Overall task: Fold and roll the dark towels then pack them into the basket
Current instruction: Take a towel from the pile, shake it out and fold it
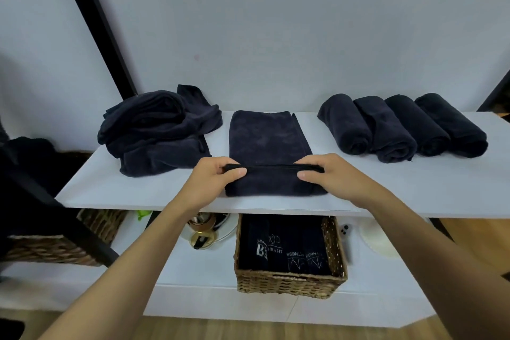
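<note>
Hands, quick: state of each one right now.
Left hand: pinches the folded towel's near rolled edge.
Right hand: pinches the same edge, other end.

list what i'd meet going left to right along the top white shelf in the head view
heap of loose dark towels → left hand pinching the near edge of the folded towel → right hand pinching the same edge → row of four rolled towels

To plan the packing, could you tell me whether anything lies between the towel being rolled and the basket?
Yes: the towel lies on the white shelf, which overhangs the rear of the basket below.
</note>
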